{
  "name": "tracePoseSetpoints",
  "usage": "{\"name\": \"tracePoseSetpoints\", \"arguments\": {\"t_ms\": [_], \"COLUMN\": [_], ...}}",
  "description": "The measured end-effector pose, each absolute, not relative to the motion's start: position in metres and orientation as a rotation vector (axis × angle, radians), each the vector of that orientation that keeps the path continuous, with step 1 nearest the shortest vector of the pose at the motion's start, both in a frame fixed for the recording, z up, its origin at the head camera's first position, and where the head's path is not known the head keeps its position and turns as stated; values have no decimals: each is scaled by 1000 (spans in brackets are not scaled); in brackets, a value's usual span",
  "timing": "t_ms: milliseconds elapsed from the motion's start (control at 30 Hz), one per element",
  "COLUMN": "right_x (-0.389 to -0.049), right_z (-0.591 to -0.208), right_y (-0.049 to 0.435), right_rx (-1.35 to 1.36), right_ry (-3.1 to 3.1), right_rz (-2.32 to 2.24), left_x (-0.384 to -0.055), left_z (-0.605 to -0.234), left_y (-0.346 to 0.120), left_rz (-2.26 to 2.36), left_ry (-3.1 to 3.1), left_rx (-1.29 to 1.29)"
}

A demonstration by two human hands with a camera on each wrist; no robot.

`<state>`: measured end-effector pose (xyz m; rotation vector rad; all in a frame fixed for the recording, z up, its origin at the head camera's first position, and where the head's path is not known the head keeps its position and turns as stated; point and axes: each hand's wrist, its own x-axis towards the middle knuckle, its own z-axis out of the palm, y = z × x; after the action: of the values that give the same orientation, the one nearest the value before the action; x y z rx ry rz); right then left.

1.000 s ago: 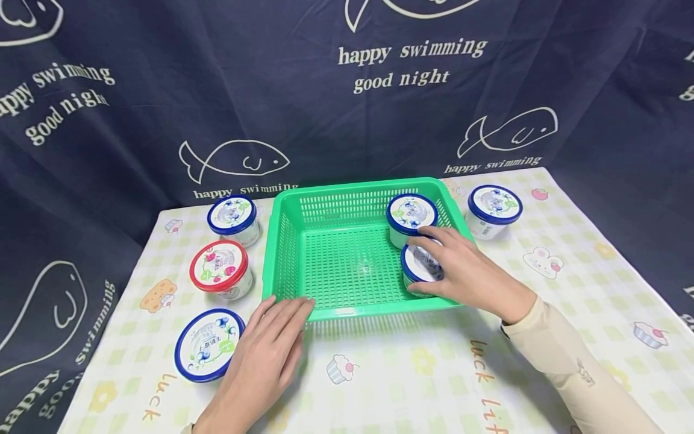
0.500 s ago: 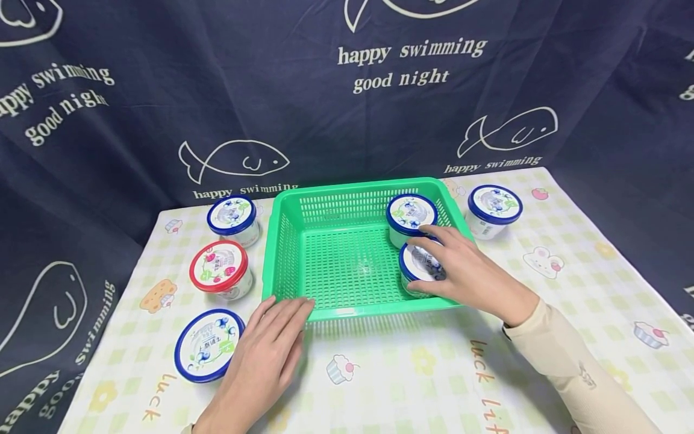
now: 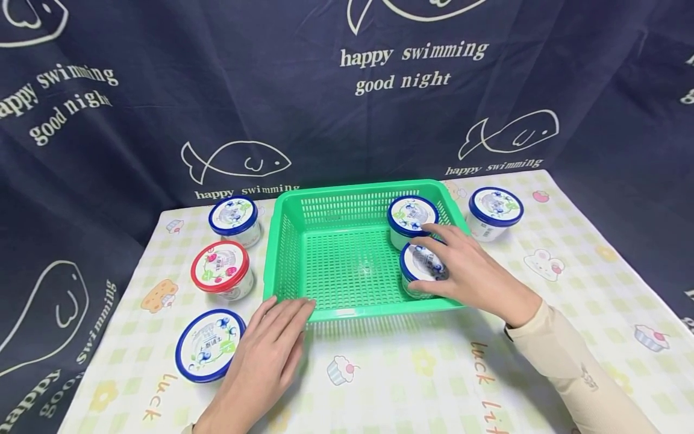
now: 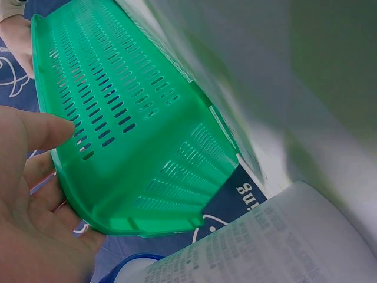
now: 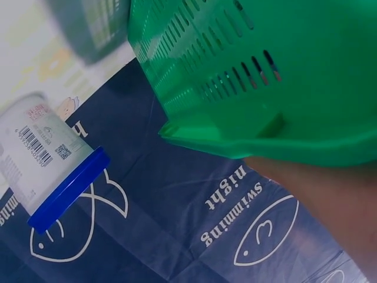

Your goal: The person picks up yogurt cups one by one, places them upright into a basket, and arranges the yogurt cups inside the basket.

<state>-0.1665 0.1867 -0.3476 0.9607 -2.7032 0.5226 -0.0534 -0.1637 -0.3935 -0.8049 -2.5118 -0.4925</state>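
Note:
A green slotted basket (image 3: 347, 312) stands mid-table. My left hand (image 3: 265, 349) grips its front-left rim; in the left wrist view the thumb (image 4: 56, 131) lies against the outer wall and the other fingers reach over the rim. Inside the basket's front right corner, my right hand (image 3: 477, 274) holds a white tub with a blue lid (image 3: 420, 260) from its right side, thumb in front. Directly behind it sits another blue-lidded tub (image 3: 413, 215), upright, near or touching the first. The basket hides the right hand's fingers in the right wrist view.
Left of the basket stand a blue-lidded tub (image 3: 233, 216), a red-lidded tub (image 3: 220, 267) and a nearer blue-lidded tub (image 3: 208, 343), partly behind the left hand. One more blue-lidded tub (image 3: 496, 208) is right of the basket. A dark curtain (image 3: 347, 120) hangs behind the table.
The tub in my right hand has shifted very slightly left inside the basket, the hand moving with it. My left hand keeps its place on the rim.

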Motion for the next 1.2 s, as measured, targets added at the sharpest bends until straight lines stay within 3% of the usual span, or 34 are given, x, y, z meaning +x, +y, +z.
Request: {"name": "tracePoseSetpoints", "arguments": {"t_ms": [1200], "right_x": [-189], "right_z": [-342], "right_y": [212], "right_rx": [789], "right_ry": [-2606], "right_rz": [582], "left_x": [-52], "left_z": [-394], "left_y": [-164], "left_rz": [-454], "left_ry": [-2539], "left_rx": [-792]}}
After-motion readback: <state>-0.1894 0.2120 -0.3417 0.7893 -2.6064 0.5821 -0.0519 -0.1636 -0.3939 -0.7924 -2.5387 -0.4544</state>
